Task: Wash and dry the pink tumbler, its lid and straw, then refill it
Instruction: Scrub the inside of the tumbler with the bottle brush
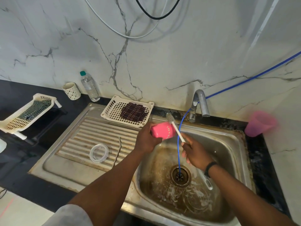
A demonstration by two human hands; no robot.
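Around the sink (234, 144): two baskets (112, 110) (9, 123), each with one cloth (134, 111) (35, 110); one tumbler (160, 132), one brush (175, 127), one lid (99, 153), one straw (117, 150), one bottle (90, 86), one patterned cup (71, 90), one pink cup (259, 123), one tap (199, 104).

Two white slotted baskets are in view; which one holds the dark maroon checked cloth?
The basket at the sink's back edge, by the wall, holds the maroon cloth. The other basket, raised on legs at far left, holds a green checked cloth.

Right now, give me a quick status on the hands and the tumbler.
Left hand grips the pink tumbler over the sink. Right hand holds the brush beside it. Lid and straw wait on the drainboard. Blue hose hangs close.
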